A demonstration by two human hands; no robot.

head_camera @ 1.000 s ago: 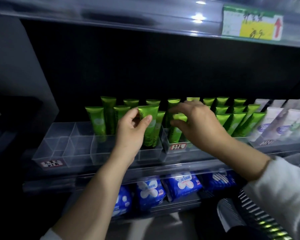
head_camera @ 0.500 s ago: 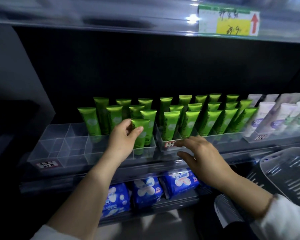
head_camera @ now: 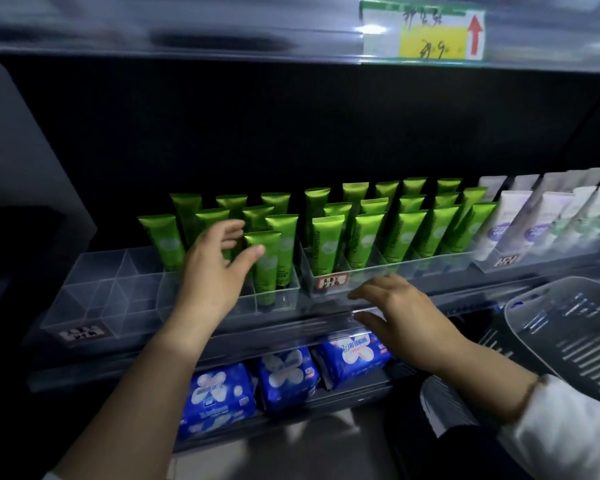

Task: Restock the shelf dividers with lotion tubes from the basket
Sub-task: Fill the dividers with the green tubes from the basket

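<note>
Green lotion tubes [head_camera: 364, 237] stand upright in rows inside clear shelf dividers [head_camera: 94, 292]. One green tube [head_camera: 267, 268] stands in the front slot of the left divider. My left hand [head_camera: 212, 268] hovers just left of that tube, fingers spread and relaxed, thumb tip close to its upper edge, holding nothing. My right hand [head_camera: 402, 313] is lower, in front of the shelf's front rail, palm down with fingers straight and empty. The grey slotted basket [head_camera: 568, 327] is at the right edge; its contents are not visible.
White lotion tubes [head_camera: 520, 223] fill a divider at the right. The left divider's leftmost compartments hold nothing. Blue packets [head_camera: 284, 375] lie on the shelf below. A shelf with a yellow price tag [head_camera: 426, 32] overhangs above.
My left hand has let go of the green tube, which now stands in the front slot, and its fingers have spread. My right hand came down from the tubes to the shelf rail.
</note>
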